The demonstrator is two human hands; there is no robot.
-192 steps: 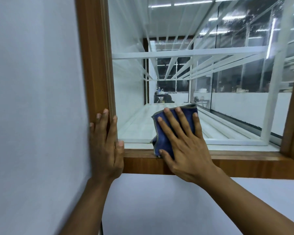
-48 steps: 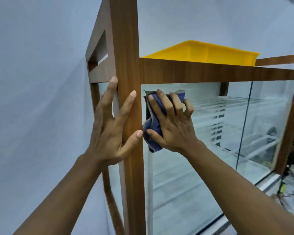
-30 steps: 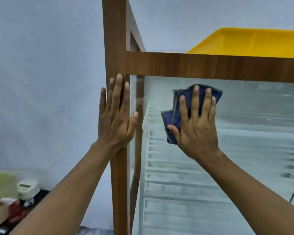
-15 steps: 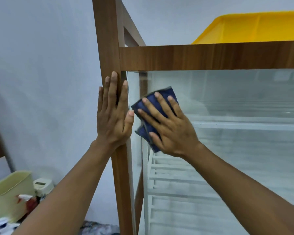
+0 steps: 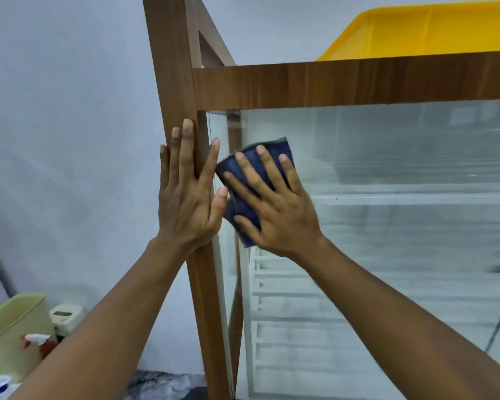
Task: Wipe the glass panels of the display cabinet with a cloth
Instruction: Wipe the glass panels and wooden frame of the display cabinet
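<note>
The display cabinet has a brown wooden frame [image 5: 358, 79] and a front glass panel [image 5: 401, 232] with white shelves behind it. My right hand [image 5: 274, 206] lies flat with spread fingers on a folded dark blue cloth [image 5: 274, 153], pressing it against the glass near the panel's upper left corner. My left hand [image 5: 188, 194] rests flat with straight fingers on the cabinet's left corner post [image 5: 173, 67], its thumb close to the cloth's left edge. Much of the cloth is hidden under my right hand.
A yellow tray [image 5: 425, 30] sits on top of the cabinet. A plain grey wall stands to the left. On the floor at lower left are a pale green bin [image 5: 12, 339], a small white container [image 5: 65, 314] and spray bottles [image 5: 35, 340].
My right hand has slid the cloth slightly down on the glass beside the left post. The left hand stays on the post.
</note>
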